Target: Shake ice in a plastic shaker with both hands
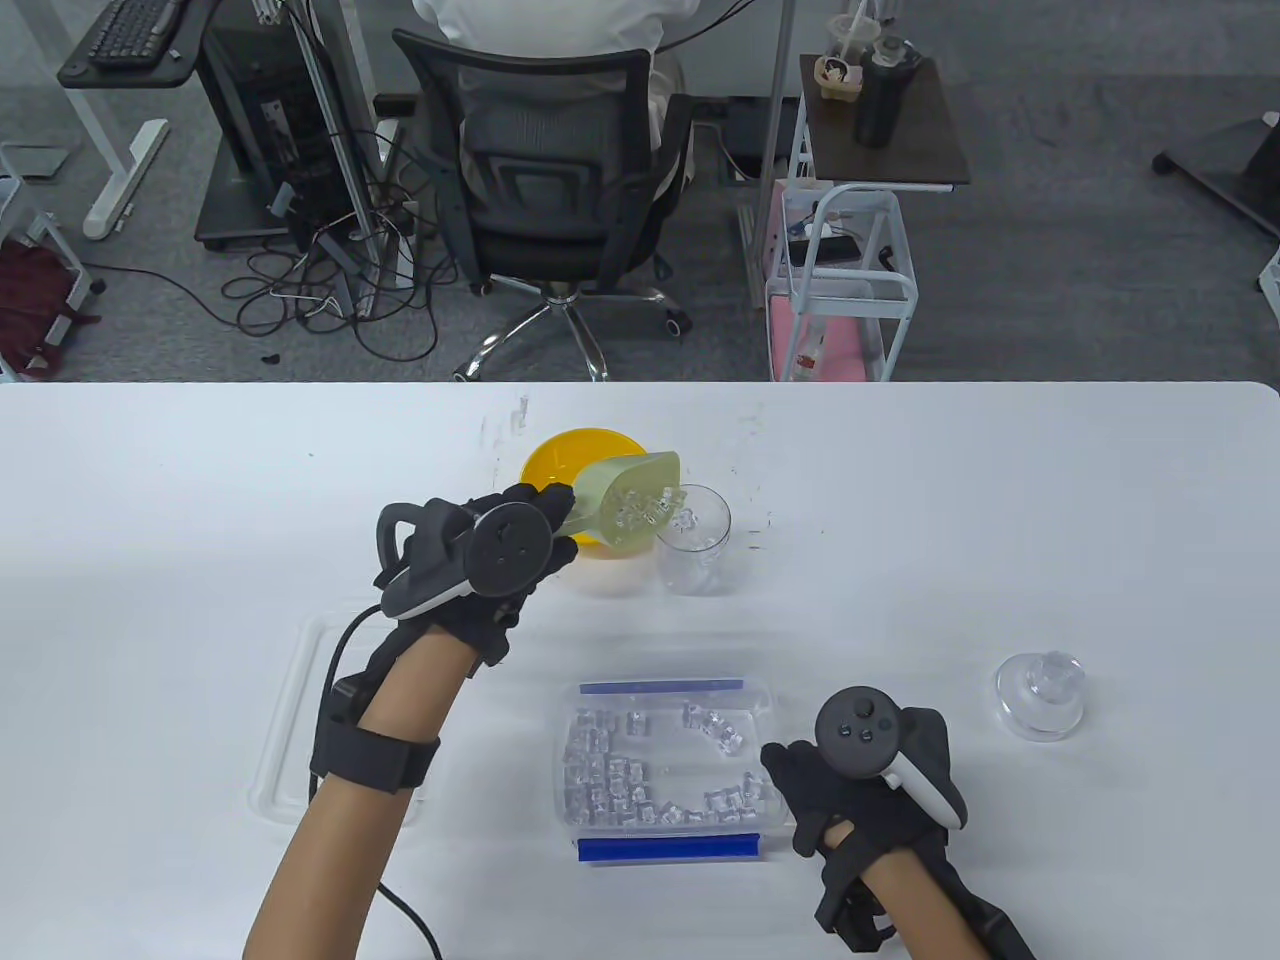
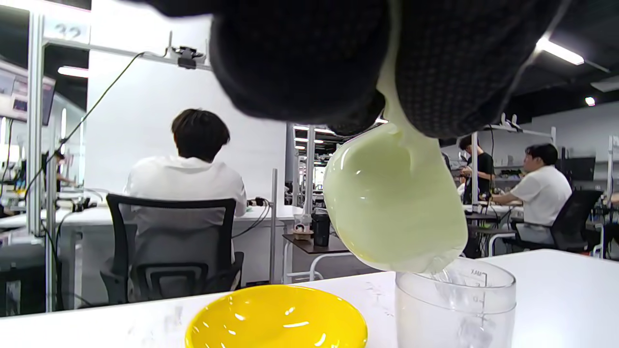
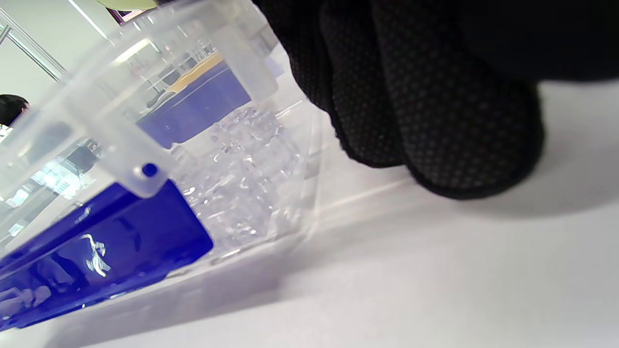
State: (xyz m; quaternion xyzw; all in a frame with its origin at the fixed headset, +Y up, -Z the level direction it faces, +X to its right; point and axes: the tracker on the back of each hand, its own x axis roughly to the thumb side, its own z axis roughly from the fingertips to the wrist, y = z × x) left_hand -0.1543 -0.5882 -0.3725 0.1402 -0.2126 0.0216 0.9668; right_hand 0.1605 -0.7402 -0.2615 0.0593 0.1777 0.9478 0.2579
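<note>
While the right hand (image 1: pixel 865 770) rests on the bench with relaxed fingers against the ice container (image 1: pixel 665 765), holding nothing, the left hand (image 1: pixel 480 560) grips a green scoop (image 1: pixel 625 500). Scoop tilted over clear shaker (image 1: pixel 693 540), ice cubes (image 1: pixel 650 508) at its lip; yellow bowl (image 1: pixel 575 455) behind.

We look down on the counter (image 1: pixel 1000 480) from above its near edge; both wrist views sit low, close, sharing its white surface.

Left hand (image 1: pixel 500 560) grips green scoop (image 1: pixel 625 500), tilted over clear shaker cup (image 1: pixel 693 545); right hand (image 1: pixel 860 775) rests beside ice container (image 1: pixel 665 765).
</note>
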